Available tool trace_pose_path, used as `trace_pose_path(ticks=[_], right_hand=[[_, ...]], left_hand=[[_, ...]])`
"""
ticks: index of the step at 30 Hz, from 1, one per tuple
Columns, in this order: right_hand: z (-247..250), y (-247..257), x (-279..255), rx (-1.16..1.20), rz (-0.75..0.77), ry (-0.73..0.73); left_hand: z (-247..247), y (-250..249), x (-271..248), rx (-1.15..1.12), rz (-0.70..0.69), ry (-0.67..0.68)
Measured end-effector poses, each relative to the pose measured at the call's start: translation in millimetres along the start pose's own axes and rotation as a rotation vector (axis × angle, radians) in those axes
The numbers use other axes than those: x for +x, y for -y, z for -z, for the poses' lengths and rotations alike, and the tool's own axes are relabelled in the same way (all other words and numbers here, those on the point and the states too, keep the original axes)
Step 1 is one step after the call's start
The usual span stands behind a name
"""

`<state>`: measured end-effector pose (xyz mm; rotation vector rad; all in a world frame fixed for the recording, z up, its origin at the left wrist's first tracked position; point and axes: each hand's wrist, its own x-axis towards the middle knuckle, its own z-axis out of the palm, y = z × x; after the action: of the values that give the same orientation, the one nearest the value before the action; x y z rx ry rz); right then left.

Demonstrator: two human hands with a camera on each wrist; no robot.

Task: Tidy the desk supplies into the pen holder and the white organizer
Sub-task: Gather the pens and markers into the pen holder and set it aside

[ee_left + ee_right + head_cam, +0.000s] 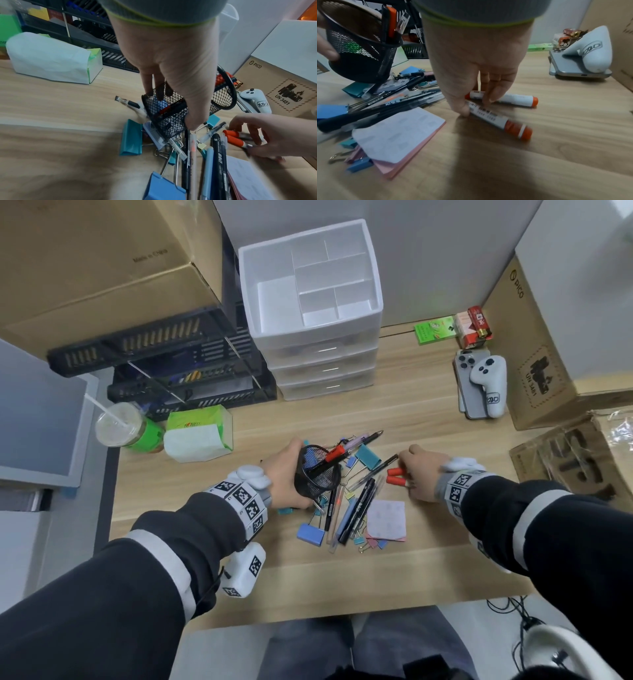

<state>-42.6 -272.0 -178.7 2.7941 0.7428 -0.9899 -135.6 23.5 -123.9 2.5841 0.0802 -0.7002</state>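
My left hand (286, 475) (171, 106) grips the black mesh pen holder (317, 474) (221, 97) and holds it tilted over the pile; a red-capped pen (334, 455) and a black one stick out of it. My right hand (419, 474) (476, 106) reaches down onto two red-capped markers (397, 477) on the desk. Its thumb and fingers pinch the nearer marker (496, 119), and the farther marker (517, 99) lies just behind. Pens, binder clips (310, 534) and a sticky-note pad (387, 518) lie scattered between my hands. The white organizer (301, 236) stands at the back with open compartments on top.
A tissue pack (197, 436) and a lidded drink cup (118, 424) sit at the left, with black trays (161, 361) behind. At the right lie a phone with a white controller (486, 381) on it, cardboard boxes (534, 354) and small packs (474, 326).
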Motion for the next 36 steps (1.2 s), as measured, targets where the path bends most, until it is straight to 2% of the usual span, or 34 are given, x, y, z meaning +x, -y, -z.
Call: trace_pose_path(ticks=[5,8,11,15,19,26,36], right_hand=[[-0.9,7.0,4.1,-0.054,0.035,0.024],[5.4,9.2,2.4,-0.065,0.061,-0.05],[10.5,14.0,-0.2,-0.023,0.178,-0.08],[16.3,31.7,4.5,0.044,0.345,0.015],[11.3,53.4,10.3,-0.029,0.446,0.072],[-5.6,63.2,21.5,-0.208,0.358,0.095],[6.3,63.8,10.9,-0.274,0.3,0.125]], left_hand=[[-1.0,2.5,2.8,-0.002,-0.002,-0.008],[0.0,3.5,3.2,0.01,-0.009,-0.007],[2.0,5.5,4.1,0.02,-0.011,-0.012],[4.8,10.3,4.3,0.009,-0.01,-0.02],[5.4,16.1,2.8,0.002,-0.007,-0.027],[4.8,22.4,-2.2,-0.027,-0.005,-0.042],[4.4,21.2,-5.3,-0.008,0.002,-0.035]])
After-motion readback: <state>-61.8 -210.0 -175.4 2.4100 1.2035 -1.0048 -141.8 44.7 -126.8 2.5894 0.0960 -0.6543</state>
